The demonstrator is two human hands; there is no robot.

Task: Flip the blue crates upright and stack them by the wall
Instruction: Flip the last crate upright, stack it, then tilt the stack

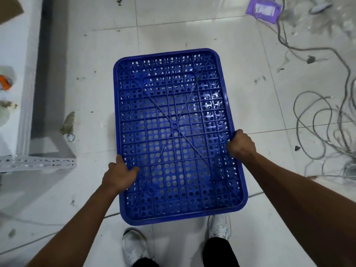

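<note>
1. The blue perforated plastic crate (174, 132) sits upside down between the two hands, its ribbed, hole-dotted underside facing up over the white tiled floor (250, 83)
2. The left hand (120, 175) clamps the crate's left long edge, thumb lying across the grid
3. The right hand (240, 144) grips the right long edge, fingers curled over the rim, a little further forward than the left
4. Two white shoes (134, 245) stand just behind the crate's near end
5. Grey tangled cables (319, 120) lie out beyond the right hand
6. A grey metal shelf frame (46, 93) stands beyond the left hand
7. A purple packet (264, 8) lies far ahead of the right hand
</note>
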